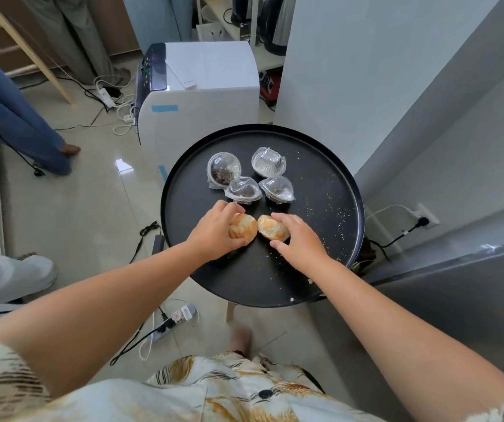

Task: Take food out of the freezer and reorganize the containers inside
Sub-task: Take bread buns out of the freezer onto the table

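A round black tray table (pixel 329 190) stands in front of me. My left hand (pixel 214 233) grips a golden bun (pixel 244 228) that rests on the tray. Beside it, my right hand (pixel 299 239) grips a second bun (pixel 270 228). The two buns almost touch. Behind them sit three clear plastic dome containers (pixel 224 169) (pixel 243 190) (pixel 276 188) with dark food inside, and one foil-wrapped cup (pixel 269 161). The grey refrigerator door (pixel 427 287) stands at my right.
Crumbs are scattered over the tray's right side. A white appliance (pixel 202 95) stands behind the tray. Power strips and cables (pixel 165 324) lie on the tiled floor. Other people's legs (pixel 16 117) are at the left. A wall socket (pixel 424 220) is at the right.
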Available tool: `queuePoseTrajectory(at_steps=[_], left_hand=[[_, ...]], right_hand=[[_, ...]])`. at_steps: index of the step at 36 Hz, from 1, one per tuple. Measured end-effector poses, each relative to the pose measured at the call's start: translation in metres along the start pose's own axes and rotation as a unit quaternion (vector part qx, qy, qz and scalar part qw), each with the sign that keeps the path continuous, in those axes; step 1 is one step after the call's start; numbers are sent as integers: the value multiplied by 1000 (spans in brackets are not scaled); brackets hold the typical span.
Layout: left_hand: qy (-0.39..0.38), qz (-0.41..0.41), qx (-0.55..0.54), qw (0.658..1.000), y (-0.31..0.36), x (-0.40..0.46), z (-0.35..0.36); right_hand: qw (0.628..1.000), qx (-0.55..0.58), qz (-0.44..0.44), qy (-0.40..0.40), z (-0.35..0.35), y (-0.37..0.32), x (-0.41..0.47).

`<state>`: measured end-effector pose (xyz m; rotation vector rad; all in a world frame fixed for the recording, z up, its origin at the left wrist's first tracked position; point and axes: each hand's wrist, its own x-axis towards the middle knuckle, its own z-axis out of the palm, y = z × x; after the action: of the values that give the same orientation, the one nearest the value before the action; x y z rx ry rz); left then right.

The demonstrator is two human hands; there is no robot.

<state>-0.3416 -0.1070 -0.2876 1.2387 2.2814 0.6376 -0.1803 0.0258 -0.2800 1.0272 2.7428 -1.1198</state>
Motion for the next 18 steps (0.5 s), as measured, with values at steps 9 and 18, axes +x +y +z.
queuePoseTrajectory(at_steps=[9, 18], left_hand=[[52, 49, 17, 997, 6, -12, -1], [96, 153, 33, 983, 33, -8, -19]], right_hand=[[1000, 1, 12, 8, -4, 2, -7], [998, -36, -17, 41, -36, 2, -20]])
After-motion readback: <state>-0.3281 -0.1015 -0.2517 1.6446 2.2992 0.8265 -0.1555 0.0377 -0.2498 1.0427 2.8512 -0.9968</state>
